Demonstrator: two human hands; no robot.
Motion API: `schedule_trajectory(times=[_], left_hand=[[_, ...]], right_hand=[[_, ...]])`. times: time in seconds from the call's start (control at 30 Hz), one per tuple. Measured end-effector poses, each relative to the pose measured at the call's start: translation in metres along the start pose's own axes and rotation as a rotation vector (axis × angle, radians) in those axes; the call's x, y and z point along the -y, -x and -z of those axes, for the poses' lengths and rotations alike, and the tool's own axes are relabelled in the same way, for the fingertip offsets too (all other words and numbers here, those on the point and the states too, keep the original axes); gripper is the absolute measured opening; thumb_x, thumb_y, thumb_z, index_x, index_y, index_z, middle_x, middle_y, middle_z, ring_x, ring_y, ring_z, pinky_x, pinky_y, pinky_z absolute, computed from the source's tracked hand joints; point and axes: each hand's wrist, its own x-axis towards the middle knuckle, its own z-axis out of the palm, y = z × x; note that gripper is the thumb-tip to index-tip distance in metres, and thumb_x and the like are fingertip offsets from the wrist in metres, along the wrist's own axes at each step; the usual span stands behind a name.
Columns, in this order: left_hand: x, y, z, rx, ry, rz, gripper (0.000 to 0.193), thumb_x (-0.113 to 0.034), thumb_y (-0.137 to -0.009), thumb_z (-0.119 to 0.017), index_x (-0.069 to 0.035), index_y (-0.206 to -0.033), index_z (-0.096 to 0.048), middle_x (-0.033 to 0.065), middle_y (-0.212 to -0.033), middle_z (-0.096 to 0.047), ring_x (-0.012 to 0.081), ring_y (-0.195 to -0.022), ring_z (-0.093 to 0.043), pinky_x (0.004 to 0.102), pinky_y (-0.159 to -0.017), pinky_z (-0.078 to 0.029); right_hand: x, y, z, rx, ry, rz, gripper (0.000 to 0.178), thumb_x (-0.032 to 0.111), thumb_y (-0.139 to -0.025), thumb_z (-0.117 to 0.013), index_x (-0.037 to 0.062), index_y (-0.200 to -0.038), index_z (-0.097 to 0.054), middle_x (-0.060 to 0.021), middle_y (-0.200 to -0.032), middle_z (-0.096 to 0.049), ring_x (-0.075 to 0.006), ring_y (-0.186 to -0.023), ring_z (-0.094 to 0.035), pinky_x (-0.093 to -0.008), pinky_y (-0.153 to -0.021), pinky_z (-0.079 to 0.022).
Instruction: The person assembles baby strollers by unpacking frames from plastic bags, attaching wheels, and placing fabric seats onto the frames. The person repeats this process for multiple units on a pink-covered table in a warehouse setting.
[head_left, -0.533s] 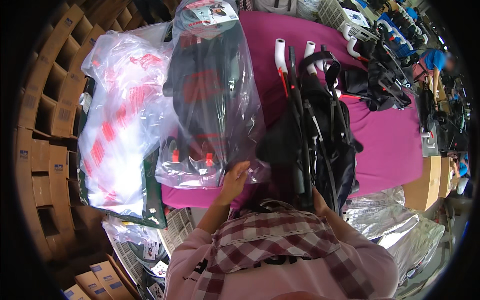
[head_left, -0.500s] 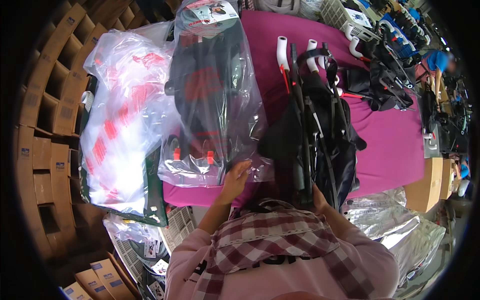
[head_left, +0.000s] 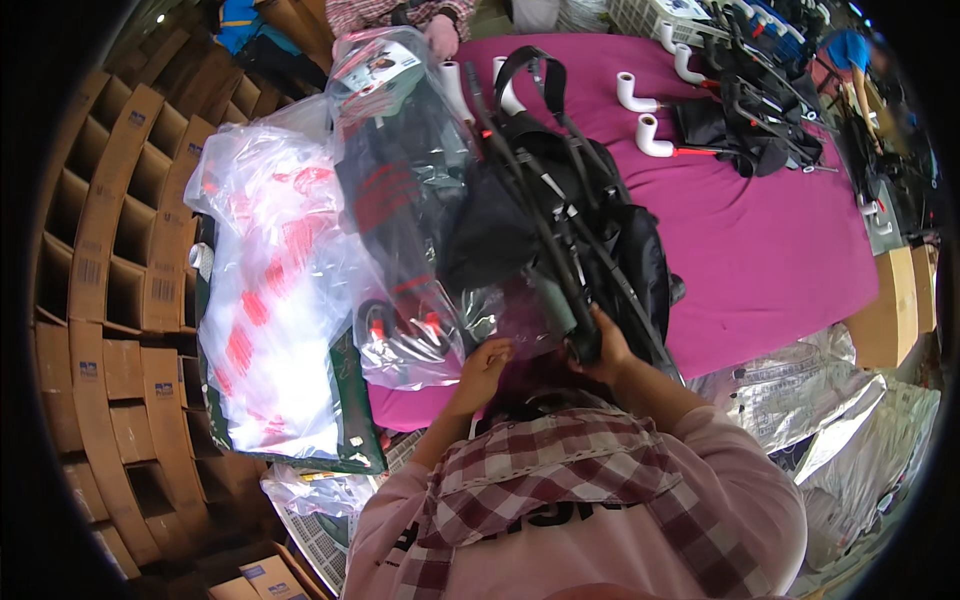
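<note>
While the right hand (head_left: 605, 345) is clenched around the lower end of a folded black stroller (head_left: 570, 220), its fingers wrapped about a dark tube of the frame near the table's near edge, the left hand (head_left: 483, 368) sits just beside it with fingers curled on the crinkled edge of a clear plastic bag (head_left: 500, 315) that lies under and about the stroller's lower end. Whether the left fingers pinch the film or only press on it cannot be told. The stroller lies lengthwise on the table (head_left: 780, 250), which is covered in magenta cloth, its curved black handle pointing toward the far side and its frame tilted slightly to the right. Touching its left side lies a second folded stroller sealed in a clear bag (head_left: 395, 200), with red trim and small wheels showing through the film at its near end. Further left, a heap of white and red printed plastic bags (head_left: 265, 300) hangs over the table's left end, resting on a dark green sheet (head_left: 352, 415). Across the table to the right, well apart from the hands, lie white curved handles (head_left: 650, 135) and another black folded frame (head_left: 750, 120). Stacked cardboard boxes (head_left: 110, 250) line the left side, and crumpled silver film (head_left: 810, 390) lies below the table on the right. Another person's hand (head_left: 440, 35) shows at the far edge.
</note>
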Motion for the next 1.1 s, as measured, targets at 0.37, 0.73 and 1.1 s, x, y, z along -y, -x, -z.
schedule_trajectory(times=[0.37, 0.73, 1.1], left_hand=[[0.027, 0.065, 0.029, -0.115, -0.036, 0.006, 0.028, -0.004, -0.097, -0.051, 0.001, -0.124, -0.056, 0.0132, -0.113, -0.068, 0.0207, -0.102, -0.065, 0.0324, -0.091, -0.05], [0.07, 0.168, 0.03, -0.627, -0.036, 0.141, 0.029, -0.009, -0.093, -0.059, -0.002, -0.122, -0.06, 0.0165, -0.114, -0.068, 0.0239, -0.105, -0.066, 0.0362, -0.091, -0.051], [0.122, 0.377, 0.006, -1.297, 0.23, 0.464, 0.029, -0.01, -0.09, -0.057, 0.005, -0.115, -0.062, 0.0152, -0.096, -0.07, 0.021, -0.084, -0.068, 0.0329, -0.08, -0.053]], right_hand=[[0.018, -0.077, -0.035, -0.577, 1.192, 1.038, 0.046, 0.041, -0.096, -0.053, 0.004, -0.123, -0.056, -0.0168, -0.117, -0.059, -0.0344, -0.107, -0.058, -0.0452, -0.086, -0.05], [-0.072, -0.036, -0.176, 0.694, 1.613, 1.232, 0.014, 0.01, -0.095, -0.058, 0.0011, -0.103, -0.062, -0.0137, -0.095, -0.066, -0.0304, -0.087, -0.065, -0.0375, -0.076, -0.05], [-0.273, -0.003, -0.12, 1.542, 1.939, 0.339, 0.021, 0.017, -0.086, -0.067, 0.0065, -0.104, -0.062, -0.0115, -0.095, -0.066, -0.0302, -0.087, -0.066, -0.0396, -0.076, -0.053]])
